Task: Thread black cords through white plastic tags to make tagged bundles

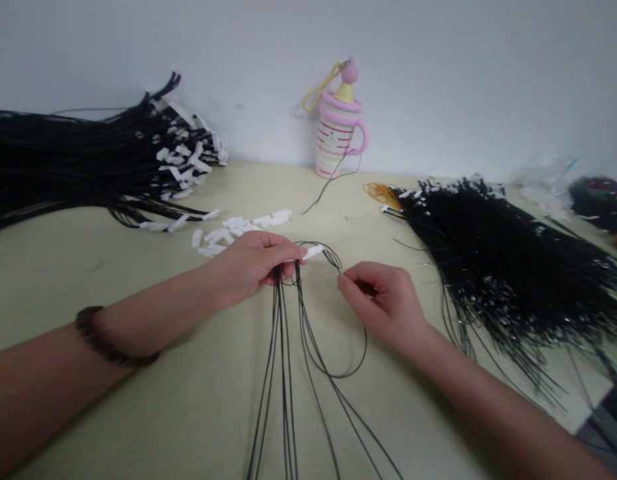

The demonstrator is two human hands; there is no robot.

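My left hand (261, 261) pinches a small white piece (314, 252) together with several thin black cords (283, 340) that hang down from the fingers toward me. A few loops of cord curl around the white piece's right end. Just right of it, my right hand (381, 293) is closed, thumb against forefinger, on a black cord running from those loops. One slack cord bends in a wide curve below the right hand. Behind my left hand lies a scatter of small white pieces (228, 230) on the pale yellow tabletop (188, 413).
At the left rests a thick bundle of black cords (88, 157) with white ends. Another large black bundle (498, 253) spreads on the right. A pink striped cup-shaped item (335, 133) stands by the wall. Clear plastic bags (545, 180) lie far right.
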